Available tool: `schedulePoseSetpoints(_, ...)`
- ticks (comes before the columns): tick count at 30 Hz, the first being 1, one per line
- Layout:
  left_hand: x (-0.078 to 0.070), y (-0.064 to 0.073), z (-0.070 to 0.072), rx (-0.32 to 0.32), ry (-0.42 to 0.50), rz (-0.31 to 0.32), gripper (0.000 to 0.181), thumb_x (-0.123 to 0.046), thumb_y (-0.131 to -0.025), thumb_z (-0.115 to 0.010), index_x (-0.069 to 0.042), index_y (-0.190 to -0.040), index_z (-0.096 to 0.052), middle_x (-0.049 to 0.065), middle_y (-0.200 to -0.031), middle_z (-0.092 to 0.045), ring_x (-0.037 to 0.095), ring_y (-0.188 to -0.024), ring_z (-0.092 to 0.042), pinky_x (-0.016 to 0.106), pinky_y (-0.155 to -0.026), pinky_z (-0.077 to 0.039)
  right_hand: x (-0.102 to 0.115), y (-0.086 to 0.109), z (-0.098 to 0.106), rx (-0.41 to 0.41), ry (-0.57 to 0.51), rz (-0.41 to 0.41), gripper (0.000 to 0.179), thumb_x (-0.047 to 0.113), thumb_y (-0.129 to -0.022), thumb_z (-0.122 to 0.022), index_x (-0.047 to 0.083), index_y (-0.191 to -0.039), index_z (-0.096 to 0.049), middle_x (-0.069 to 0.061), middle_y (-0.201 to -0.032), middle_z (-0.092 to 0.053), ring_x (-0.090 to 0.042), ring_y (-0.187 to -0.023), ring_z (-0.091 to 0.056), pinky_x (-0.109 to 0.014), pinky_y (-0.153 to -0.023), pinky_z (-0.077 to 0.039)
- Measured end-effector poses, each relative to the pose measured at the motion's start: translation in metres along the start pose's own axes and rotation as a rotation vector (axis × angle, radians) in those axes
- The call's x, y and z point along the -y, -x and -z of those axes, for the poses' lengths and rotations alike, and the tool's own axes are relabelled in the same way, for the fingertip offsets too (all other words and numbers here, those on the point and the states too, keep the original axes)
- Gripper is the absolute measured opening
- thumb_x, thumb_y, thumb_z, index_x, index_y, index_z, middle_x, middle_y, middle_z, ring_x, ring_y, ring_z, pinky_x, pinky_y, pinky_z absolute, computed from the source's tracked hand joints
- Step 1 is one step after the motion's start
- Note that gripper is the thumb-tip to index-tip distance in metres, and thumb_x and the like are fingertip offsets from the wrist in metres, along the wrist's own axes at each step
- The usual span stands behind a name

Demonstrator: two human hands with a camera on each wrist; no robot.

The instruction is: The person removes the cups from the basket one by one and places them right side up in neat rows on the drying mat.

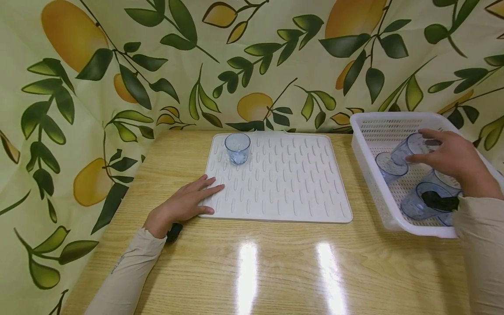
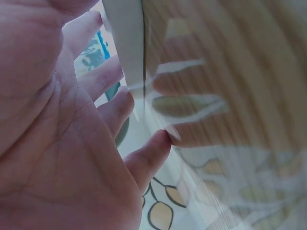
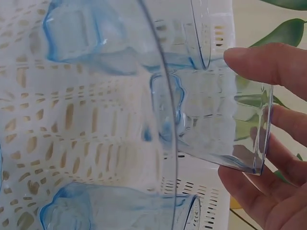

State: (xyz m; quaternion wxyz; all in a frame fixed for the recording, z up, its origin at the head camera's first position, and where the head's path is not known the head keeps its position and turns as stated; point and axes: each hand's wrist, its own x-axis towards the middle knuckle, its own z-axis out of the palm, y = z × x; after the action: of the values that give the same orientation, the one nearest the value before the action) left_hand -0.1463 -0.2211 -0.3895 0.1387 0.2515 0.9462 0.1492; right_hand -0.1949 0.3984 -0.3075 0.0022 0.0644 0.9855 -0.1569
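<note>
My right hand (image 1: 453, 159) reaches into the white basket (image 1: 376, 192) and grips a clear blue drinking glass (image 1: 404, 151) near its rim, thumb on one side and fingers on the other. In the right wrist view that glass (image 3: 206, 120) stands between thumb and fingertips, among other blue glasses. One more glass (image 1: 390, 168) sits just beside it. My left hand (image 1: 187, 201) lies with fingers spread over the left edge of the white ridged mat (image 1: 291, 183). Toward the mat's back left corner, a blue glass (image 1: 237, 148) stands upright.
Several more blue glasses (image 1: 419, 201) are grouped in the near part of the basket, partly hidden by the right wrist's black strap. The wooden table (image 1: 283, 267) runs up to a curtain (image 1: 220, 57) printed with fruit and leaves at the back and left.
</note>
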Motion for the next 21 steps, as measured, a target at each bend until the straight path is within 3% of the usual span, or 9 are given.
schedulePoseSetpoints(7,-0.001,0.0,0.002,0.003,0.009,0.004,0.072,-0.034,-0.091,-0.069,-0.026,-0.155,-0.037,0.011,-0.165,-0.028,0.039,-0.154,-0.014,0.065,-0.118,-0.022,0.002,0.0,0.001,-0.006,-0.007,-0.012,0.091,0.036,-0.089,-0.071,0.005,-0.157,-0.018,-0.041,-0.15,-0.028,-0.062,-0.135,-0.023,-0.078,-0.102,-0.024)
schedulePoseSetpoints(16,-0.003,-0.002,0.002,0.015,0.001,0.008,0.073,-0.035,-0.091,-0.069,-0.026,-0.155,-0.037,0.011,-0.165,-0.027,0.038,-0.155,-0.013,0.064,-0.119,-0.022,-0.003,0.011,0.013,-0.001,-0.127,0.011,0.093,0.04,-0.094,-0.066,0.007,-0.159,-0.008,-0.045,-0.147,-0.028,-0.065,-0.13,-0.028,-0.082,-0.096,-0.027)
schedulePoseSetpoints(21,-0.002,-0.001,0.003,0.013,-0.005,0.013,0.073,-0.035,-0.09,-0.069,-0.026,-0.155,-0.037,0.011,-0.165,-0.027,0.039,-0.155,-0.014,0.064,-0.118,-0.023,-0.003,0.024,0.007,-0.102,-0.187,0.017,0.087,0.033,-0.096,-0.064,0.014,-0.161,-0.009,-0.035,-0.157,-0.022,-0.056,-0.133,-0.03,-0.072,-0.102,-0.035)
